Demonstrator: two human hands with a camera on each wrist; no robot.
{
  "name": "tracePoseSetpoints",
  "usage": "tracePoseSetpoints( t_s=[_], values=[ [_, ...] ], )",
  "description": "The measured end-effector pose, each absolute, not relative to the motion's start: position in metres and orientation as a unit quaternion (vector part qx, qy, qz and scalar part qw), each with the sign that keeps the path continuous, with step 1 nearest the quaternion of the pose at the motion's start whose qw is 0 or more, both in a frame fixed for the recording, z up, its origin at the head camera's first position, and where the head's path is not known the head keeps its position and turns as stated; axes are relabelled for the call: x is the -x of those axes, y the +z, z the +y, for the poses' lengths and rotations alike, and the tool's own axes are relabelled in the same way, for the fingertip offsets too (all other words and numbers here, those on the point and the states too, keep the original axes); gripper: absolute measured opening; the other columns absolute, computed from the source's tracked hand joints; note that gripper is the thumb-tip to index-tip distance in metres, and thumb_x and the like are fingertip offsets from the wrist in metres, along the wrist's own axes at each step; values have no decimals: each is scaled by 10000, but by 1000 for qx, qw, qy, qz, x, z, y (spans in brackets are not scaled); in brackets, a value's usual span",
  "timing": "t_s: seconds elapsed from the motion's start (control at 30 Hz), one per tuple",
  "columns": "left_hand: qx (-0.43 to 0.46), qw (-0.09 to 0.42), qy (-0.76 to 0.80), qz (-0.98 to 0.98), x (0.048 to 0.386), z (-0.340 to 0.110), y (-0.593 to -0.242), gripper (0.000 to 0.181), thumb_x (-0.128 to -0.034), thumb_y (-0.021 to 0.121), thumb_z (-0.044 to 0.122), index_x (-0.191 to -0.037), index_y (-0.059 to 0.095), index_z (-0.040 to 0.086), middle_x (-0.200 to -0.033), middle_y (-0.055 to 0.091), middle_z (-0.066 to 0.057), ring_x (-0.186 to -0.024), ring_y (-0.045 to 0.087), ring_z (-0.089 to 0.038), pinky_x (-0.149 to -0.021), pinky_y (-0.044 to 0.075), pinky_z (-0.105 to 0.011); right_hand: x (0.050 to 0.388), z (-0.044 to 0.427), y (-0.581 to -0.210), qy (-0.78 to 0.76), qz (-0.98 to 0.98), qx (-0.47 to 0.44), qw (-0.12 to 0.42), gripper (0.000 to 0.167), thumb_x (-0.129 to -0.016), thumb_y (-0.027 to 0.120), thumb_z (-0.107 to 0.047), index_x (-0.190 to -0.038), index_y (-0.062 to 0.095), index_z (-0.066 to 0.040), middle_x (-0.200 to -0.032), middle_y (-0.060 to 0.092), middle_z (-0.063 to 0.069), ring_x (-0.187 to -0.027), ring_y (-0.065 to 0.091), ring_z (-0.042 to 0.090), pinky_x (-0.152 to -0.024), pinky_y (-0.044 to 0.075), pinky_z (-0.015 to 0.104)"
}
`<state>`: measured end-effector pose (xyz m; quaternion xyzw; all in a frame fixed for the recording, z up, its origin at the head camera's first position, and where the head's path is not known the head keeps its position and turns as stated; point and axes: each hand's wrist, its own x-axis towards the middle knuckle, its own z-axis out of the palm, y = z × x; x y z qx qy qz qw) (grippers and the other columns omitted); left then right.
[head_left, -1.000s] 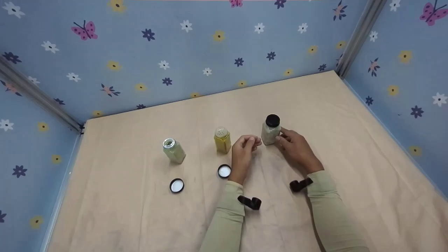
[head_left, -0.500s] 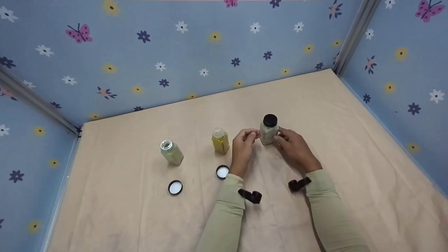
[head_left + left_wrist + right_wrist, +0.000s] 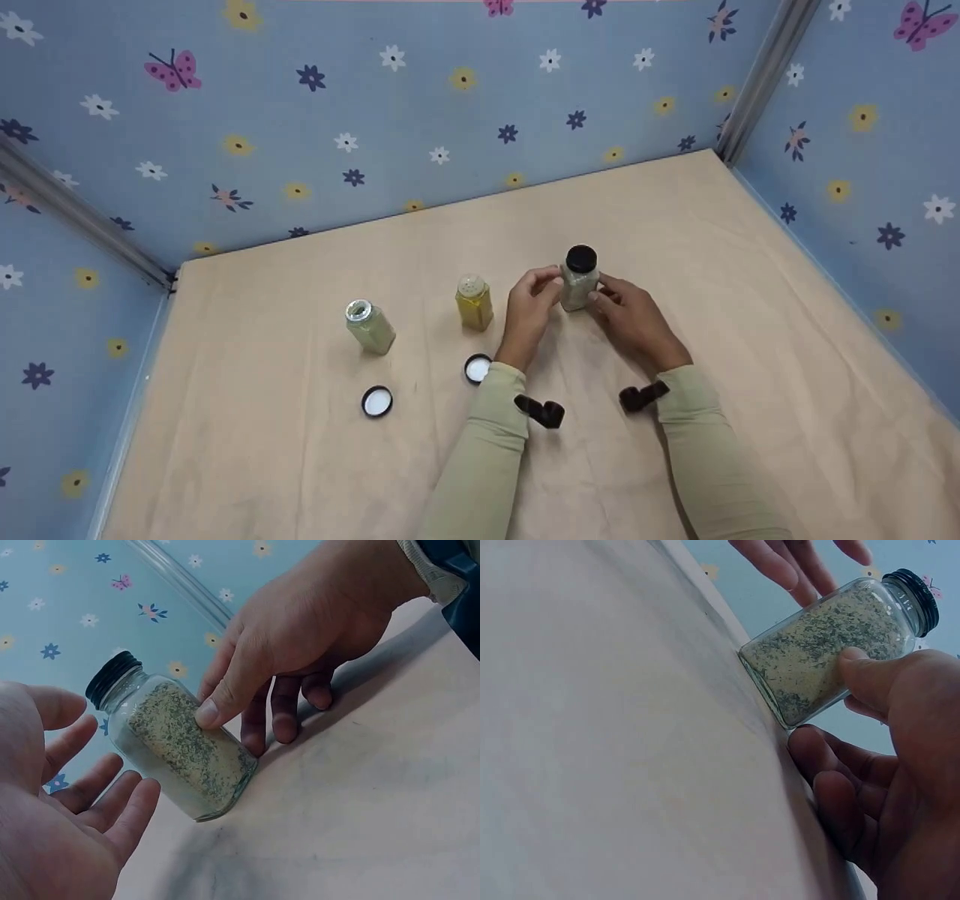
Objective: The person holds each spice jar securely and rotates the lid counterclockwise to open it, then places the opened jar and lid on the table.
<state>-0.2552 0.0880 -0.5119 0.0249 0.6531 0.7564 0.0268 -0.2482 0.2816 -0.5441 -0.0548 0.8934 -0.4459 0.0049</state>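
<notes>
A glass spice jar point(image 3: 579, 286) with a black screw cap stands on the table, filled with pale seasoning flecked with green. My right hand point(image 3: 636, 318) pinches its lower side; the thumb point(image 3: 862, 671) lies across the glass in the right wrist view. On the jar's other side is my left hand point(image 3: 531, 315), its fingers spread loosely and pointing at the jar. The left wrist view shows a small gap between the left hand point(image 3: 67, 795) and the glass.
Left of the hands stand a yellow spice jar point(image 3: 474, 307) with a perforated shaker top and an uncapped green spice jar point(image 3: 371, 330). Two black caps point(image 3: 377, 402) lie upside down before them, one partly behind the left sleeve. Patterned walls point(image 3: 405, 97) enclose the table.
My left hand has moved forward and right, closer to the capped jar, and its fingers have opened out. The right hand keeps its hold on the jar.
</notes>
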Motion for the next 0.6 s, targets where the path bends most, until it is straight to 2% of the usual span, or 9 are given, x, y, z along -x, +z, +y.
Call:
tracePoseSetpoints(
  t_s=[0.37,0.5,0.6],
  values=[
    [-84,4,701,708,264,89,-507,447,-978,669,252,-1398,568,136,-1430,543,-21,-1352,462,-167,-1051,439,-305,250,280,-544,-438,897,63,-11,474,-1043,544,-352,-1495,504,-211,-1149,659,93,-1044,616,259,-938,474,464],
    [-100,7,703,704,266,93,-508,468,-969,687,274,-1401,569,139,-1409,563,-51,-1346,477,-190,-1062,441,-354,250,281,-544,-436,898,65,-13,483,-1045,543,-354,-1502,493,-208,-1133,661,94,-1030,618,260,-925,479,464],
    [-107,8,697,709,266,96,-509,467,-964,697,292,-1395,579,159,-1361,594,6,-1337,485,-180,-1060,444,-361,250,283,-544,-435,898,70,-12,506,-1047,534,-372,-1518,466,-201,-1155,651,100,-1040,621,263,-926,483,467]
  ],
)
